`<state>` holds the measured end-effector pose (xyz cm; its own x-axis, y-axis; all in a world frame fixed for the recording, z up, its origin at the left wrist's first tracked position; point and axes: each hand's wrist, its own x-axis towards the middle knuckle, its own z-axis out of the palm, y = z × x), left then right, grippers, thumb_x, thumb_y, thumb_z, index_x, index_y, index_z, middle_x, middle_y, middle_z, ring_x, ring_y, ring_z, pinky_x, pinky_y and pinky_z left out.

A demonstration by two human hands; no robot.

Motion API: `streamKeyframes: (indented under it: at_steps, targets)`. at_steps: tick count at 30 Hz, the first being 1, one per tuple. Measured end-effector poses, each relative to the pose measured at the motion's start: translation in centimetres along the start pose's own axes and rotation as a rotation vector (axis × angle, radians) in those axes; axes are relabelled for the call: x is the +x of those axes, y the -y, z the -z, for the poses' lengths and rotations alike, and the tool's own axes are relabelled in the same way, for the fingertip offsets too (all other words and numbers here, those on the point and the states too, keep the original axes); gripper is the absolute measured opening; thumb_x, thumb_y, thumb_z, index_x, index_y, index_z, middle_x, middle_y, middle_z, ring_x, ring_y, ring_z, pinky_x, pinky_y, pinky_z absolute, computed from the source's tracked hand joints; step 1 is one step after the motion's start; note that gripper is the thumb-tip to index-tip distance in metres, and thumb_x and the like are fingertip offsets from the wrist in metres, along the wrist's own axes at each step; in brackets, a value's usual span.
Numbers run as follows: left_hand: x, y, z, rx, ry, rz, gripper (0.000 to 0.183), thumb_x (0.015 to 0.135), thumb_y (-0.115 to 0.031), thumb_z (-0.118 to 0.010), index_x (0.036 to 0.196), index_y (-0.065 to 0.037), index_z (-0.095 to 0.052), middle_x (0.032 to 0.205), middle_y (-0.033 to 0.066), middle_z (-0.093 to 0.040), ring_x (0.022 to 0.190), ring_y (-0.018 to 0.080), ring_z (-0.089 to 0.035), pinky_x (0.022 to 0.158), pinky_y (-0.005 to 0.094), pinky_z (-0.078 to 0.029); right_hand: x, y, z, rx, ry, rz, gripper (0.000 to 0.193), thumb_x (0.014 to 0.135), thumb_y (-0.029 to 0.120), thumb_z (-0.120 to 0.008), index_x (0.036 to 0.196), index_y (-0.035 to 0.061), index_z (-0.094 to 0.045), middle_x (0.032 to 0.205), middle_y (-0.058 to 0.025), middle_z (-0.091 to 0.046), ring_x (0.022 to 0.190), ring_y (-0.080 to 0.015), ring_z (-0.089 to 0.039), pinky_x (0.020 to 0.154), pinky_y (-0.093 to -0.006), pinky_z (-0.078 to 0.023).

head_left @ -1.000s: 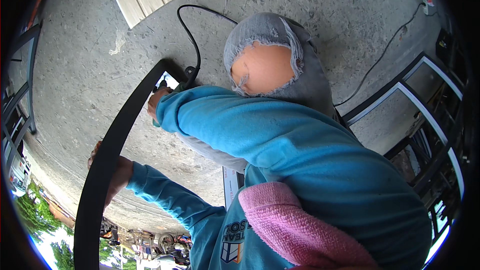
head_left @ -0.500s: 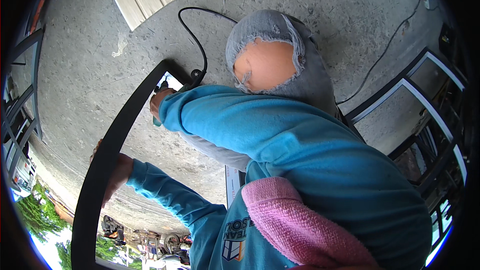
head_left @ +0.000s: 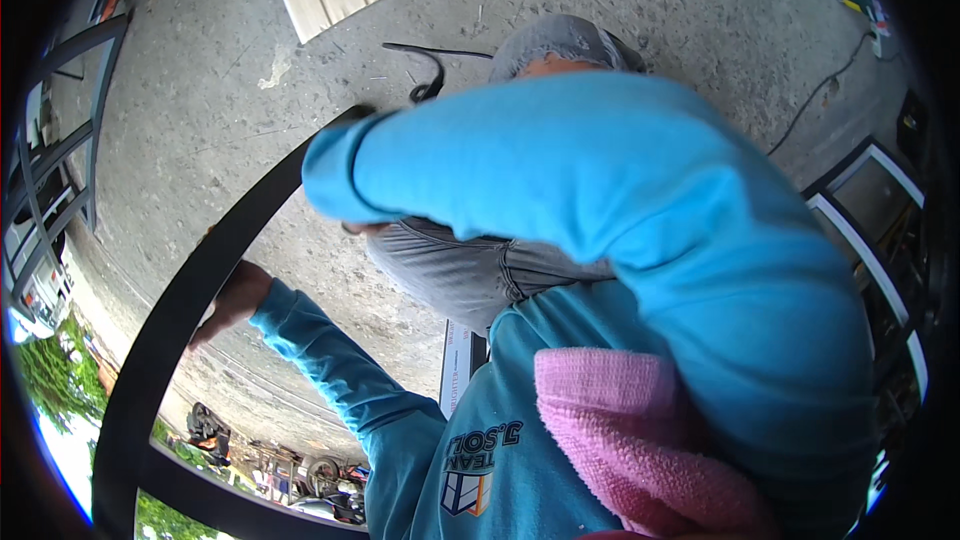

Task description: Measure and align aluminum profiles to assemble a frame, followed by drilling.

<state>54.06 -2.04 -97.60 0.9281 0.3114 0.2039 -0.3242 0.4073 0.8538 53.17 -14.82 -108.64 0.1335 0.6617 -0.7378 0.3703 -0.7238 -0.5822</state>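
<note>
While the left hand (head_left: 232, 302) grips the black metal frame (head_left: 175, 320), steadying it, the right hand hides behind its blue sleeve (head_left: 520, 165) — grip unreadable; next needs firm bracing.

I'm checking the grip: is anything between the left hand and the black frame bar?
Nothing visible stands between them: the left hand lies right against the black frame bar. The right hand is hidden behind its blue sleeve, so its side cannot be judged.
</note>
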Motion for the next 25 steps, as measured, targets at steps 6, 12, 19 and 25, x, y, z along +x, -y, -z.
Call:
streamKeyframes:
  at_steps: [6, 12, 19, 25]
  targets:
    - [0.1, 0.8, -0.3, -0.224, 0.017, 0.235, 0.060, 0.066, -0.064, -0.065, 0.095, -0.011, -0.064, 0.091, 0.0106, -0.065, 0.086, 0.0275, -0.061, 0.086, 0.0469, -0.045, -13.0, -22.6, -12.7, -0.014, -0.650, -0.515, 0.091, 0.054, 0.017, -0.075, 0.136, 0.0220, -0.037, 0.121, -0.0211, -0.047, 0.085, -0.0312, -0.060, 0.065, -0.0379, -0.051]
    - [1.0, -2.6, 4.6, -0.520, 0.172, 0.381, 0.082, 0.076, -0.060, -0.044, 0.105, 0.017, -0.049, 0.101, 0.0375, -0.051, 0.100, 0.0509, -0.049, 0.097, 0.0621, -0.030, -15.1, -25.4, -24.7, 0.319, -0.848, -0.586, 0.095, 0.065, 0.017, -0.071, 0.141, 0.0366, -0.017, 0.135, -0.0277, -0.023, 0.098, -0.0459, -0.053, 0.085, -0.0475, -0.047]
    - [2.9, -1.2, 6.1, -0.054, -0.074, 0.219, 0.056, 0.074, -0.029, -0.049, 0.095, 0.024, -0.050, 0.099, 0.0379, -0.053, 0.101, 0.0497, -0.051, 0.096, 0.0621, -0.034, -18.3, -27.5, -30.4, 0.219, -0.946, -0.620, 0.088, 0.063, 0.011, -0.068, 0.140, 0.0267, -0.027, 0.144, -0.0199, -0.020, 0.123, -0.0441, -0.033, 0.104, -0.0534, -0.024]
    - [-5.1, -0.1, 0.1, 0.642, -0.553, 0.709, 0.091, 0.077, -0.059, -0.057, 0.137, 0.002, -0.024, 0.142, 0.0181, -0.027, 0.130, 0.0367, -0.028, 0.105, 0.0480, -0.027, -25.7, -18.7, -31.5, 1.424, -1.219, -0.823, 0.074, 0.061, 0.034, -0.070, 0.127, 0.0113, -0.044, 0.125, -0.0275, -0.041, 0.110, -0.0415, -0.047, 0.093, -0.0440, -0.041]
